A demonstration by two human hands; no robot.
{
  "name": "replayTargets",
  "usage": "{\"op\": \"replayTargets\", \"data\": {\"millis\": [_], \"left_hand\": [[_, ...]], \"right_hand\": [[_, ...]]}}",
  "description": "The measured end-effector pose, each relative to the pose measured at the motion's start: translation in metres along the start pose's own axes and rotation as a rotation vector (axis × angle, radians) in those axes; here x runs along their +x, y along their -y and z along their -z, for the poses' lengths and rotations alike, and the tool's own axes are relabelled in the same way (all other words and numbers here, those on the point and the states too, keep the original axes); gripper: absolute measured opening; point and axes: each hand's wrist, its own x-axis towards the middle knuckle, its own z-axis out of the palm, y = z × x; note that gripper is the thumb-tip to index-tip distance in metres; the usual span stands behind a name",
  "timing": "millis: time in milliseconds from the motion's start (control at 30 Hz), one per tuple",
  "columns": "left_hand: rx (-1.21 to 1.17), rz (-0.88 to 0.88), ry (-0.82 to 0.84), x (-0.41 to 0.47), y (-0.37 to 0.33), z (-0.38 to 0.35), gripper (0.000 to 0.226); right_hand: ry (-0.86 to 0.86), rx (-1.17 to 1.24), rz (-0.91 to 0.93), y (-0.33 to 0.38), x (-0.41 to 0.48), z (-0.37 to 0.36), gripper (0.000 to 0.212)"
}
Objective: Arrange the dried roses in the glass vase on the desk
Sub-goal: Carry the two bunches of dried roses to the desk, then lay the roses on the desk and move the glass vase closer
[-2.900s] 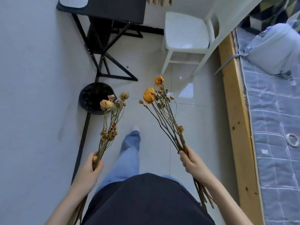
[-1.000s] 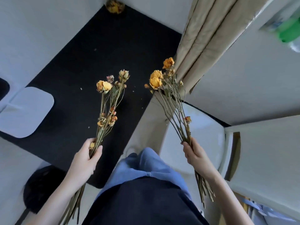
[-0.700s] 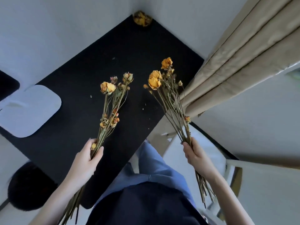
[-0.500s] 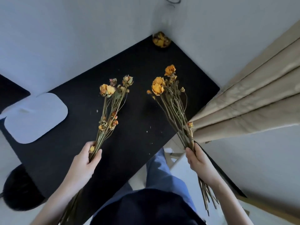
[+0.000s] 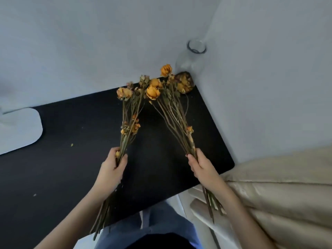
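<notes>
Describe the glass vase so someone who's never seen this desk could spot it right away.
Find the black desk and follow it to its far right corner, where the two pale walls meet. The glass vase stands there, clear and narrow-necked with a round open rim. Unlike anything else on the desk, it is see-through, with yellow dried petals in its base.

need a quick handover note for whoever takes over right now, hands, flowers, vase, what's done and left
Left hand: grip shut on the smaller bunch.
Right hand: grip shut on the larger bunch.
Both bunches are held above the desk, heads pointing toward the vase in the far right corner.
Done: roses brought to the desk.
Left: no stems are in the vase; put both bunches in and arrange them.
</notes>
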Motion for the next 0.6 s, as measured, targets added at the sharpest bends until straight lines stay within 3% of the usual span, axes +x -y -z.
{"op": "replayTargets", "data": {"millis": [233, 433, 600], "left_hand": [[-0.252, 0.151, -0.139, 0.043, -0.041, -0.096, 0.003], [-0.174, 0.148, -0.163, 0.06, -0.047, -0.138, 0.007], [0.029, 0.101, -0.144, 0.069, -0.038, -0.144, 0.018]], "right_hand": [[0.099, -0.079, 0.028, 0.017, 0.071, 0.006, 0.016], [0.118, -0.149, -0.058, 0.009, 0.105, -0.007, 0.015], [0.128, -0.297, -0.06, 0.003, 0.117, -0.016, 0.019]]}}
